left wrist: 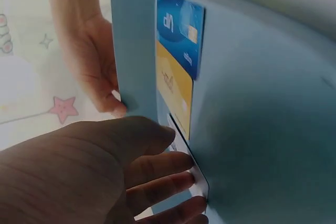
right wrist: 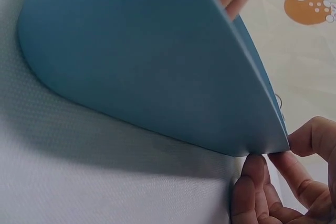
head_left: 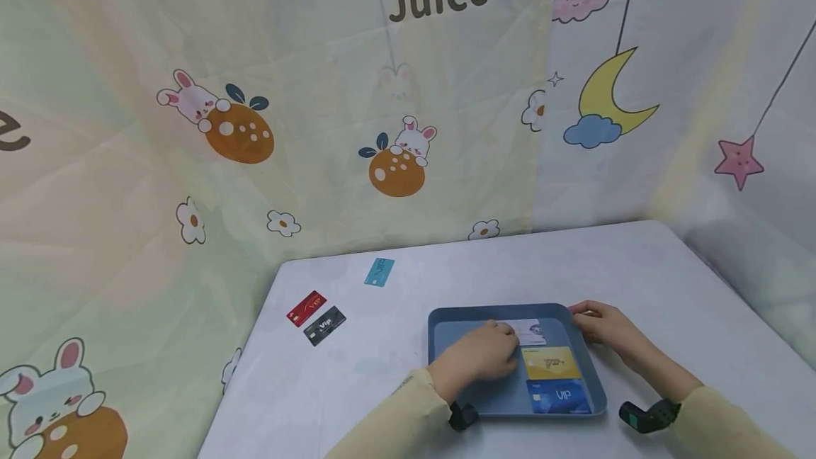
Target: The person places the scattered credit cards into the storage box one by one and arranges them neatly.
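Note:
A blue-grey tray (head_left: pixel 484 413) lies on the white table. Inside, along its right side, a white card (head_left: pixel 532 331), a yellow card (head_left: pixel 551 363) and a blue VIP card (head_left: pixel 559 397) form a column. My left hand (head_left: pixel 481 353) reaches over the tray; its fingers (left wrist: pixel 163 177) rest on the white card and partly cover it. The thumb lies near the edge of that card beside the yellow card. At the tray's far right corner, my right hand (head_left: pixel 608 331) pinches the rim between thumb (right wrist: pixel 310 137) and fingers.
On the left of the table (head_left: pixel 382 346) lie a red card (head_left: pixel 307 308), a dark grey card (head_left: pixel 325 326) and, farther back, a teal card (head_left: pixel 379 272). A printed cloth (head_left: pixel 331 105) hangs behind the table.

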The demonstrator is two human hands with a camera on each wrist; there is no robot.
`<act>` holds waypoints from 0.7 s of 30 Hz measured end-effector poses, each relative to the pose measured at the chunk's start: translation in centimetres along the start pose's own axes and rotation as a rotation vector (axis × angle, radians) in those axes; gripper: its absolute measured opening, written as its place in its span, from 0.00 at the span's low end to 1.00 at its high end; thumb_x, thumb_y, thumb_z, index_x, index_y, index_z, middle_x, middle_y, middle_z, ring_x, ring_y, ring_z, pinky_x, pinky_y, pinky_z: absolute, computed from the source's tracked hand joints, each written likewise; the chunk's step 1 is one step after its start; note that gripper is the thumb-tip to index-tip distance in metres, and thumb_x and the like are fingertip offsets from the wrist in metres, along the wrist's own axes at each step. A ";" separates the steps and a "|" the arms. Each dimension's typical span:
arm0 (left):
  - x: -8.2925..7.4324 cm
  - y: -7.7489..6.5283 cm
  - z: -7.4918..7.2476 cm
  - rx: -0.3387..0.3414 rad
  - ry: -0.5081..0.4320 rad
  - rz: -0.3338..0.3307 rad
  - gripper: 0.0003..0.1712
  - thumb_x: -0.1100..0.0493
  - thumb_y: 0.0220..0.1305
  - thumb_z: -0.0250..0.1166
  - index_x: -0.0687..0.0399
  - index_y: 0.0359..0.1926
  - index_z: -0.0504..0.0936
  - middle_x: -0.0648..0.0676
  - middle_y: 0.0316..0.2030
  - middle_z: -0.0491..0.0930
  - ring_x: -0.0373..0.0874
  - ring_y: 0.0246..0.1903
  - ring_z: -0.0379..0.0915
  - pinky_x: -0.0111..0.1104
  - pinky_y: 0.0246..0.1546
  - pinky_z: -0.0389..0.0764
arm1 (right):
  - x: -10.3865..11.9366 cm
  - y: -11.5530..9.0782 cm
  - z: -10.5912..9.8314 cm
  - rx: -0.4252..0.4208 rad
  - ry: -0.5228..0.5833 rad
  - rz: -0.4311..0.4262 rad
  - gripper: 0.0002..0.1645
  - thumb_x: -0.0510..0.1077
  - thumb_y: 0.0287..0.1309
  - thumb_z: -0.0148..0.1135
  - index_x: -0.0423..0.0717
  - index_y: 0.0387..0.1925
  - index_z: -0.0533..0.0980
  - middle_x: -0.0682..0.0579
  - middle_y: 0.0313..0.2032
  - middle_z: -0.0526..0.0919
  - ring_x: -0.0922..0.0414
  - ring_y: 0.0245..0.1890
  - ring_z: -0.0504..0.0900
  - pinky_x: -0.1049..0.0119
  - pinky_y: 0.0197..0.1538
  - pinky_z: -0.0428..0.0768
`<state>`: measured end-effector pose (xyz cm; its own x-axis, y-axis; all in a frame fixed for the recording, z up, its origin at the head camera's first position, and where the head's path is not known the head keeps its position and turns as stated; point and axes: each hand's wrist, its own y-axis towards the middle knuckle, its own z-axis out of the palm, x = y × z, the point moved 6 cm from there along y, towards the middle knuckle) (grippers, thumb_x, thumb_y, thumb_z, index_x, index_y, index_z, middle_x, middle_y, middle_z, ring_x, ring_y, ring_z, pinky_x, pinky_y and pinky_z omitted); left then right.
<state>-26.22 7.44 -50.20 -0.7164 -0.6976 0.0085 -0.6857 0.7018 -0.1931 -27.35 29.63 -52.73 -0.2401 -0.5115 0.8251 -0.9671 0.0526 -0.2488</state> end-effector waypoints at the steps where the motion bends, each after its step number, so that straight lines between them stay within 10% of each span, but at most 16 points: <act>1: -0.2 0.1 0.0 -0.002 0.007 0.003 0.24 0.46 0.75 0.59 0.43 0.68 0.79 0.41 0.69 0.74 0.39 0.68 0.69 0.30 0.67 0.72 | 0.0 0.0 0.0 -0.001 0.000 -0.001 0.26 0.46 0.70 0.57 0.29 0.59 0.74 0.31 0.54 0.81 0.51 0.45 0.81 0.60 0.46 0.84; 21: -2.5 1.0 -0.5 0.002 0.069 0.056 0.28 0.41 0.74 0.60 0.37 0.71 0.74 0.40 0.72 0.68 0.36 0.69 0.64 0.29 0.68 0.71 | 0.1 -0.1 0.1 -0.005 -0.005 -0.007 0.26 0.46 0.71 0.56 0.29 0.60 0.74 0.32 0.53 0.82 0.52 0.44 0.82 0.60 0.46 0.84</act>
<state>-25.16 9.97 -49.94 -0.7606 -0.6459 0.0656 -0.6444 0.7388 -0.1970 -27.30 29.51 -52.68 -0.2324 -0.5160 0.8244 -0.9693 0.0532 -0.2399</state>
